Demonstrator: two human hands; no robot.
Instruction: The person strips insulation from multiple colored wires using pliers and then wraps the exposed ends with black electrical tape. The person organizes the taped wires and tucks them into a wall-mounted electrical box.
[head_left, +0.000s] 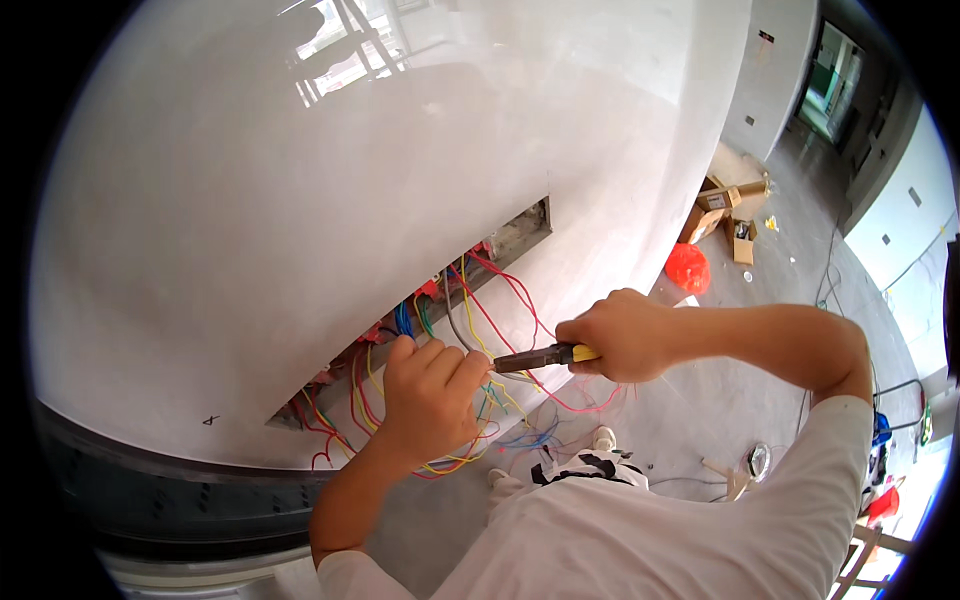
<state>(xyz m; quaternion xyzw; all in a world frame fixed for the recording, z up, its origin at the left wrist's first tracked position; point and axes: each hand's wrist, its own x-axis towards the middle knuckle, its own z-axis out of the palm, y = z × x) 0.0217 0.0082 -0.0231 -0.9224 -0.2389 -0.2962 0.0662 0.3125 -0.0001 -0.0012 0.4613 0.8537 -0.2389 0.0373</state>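
A long recess (541,221) cut into the white wall holds red fittings and many red, yellow, blue, green and grey wires (508,280), some hanging toward the floor. My right hand (630,335) is closed on pliers (530,358) with a dark head and yellow on the handle, pointing left. My left hand (430,400) is closed at the jaws' tip, pinching what looks like a thin wire end, partly hidden by my fingers. A grey wire passes just behind the pliers.
Cardboard boxes (738,240) and a red plastic bag (687,268) lie on the floor to the right, near a doorway (830,80). Cables cross the floor; a round silver object (757,462) lies behind my right arm. A dark band (170,500) runs below the wall at lower left.
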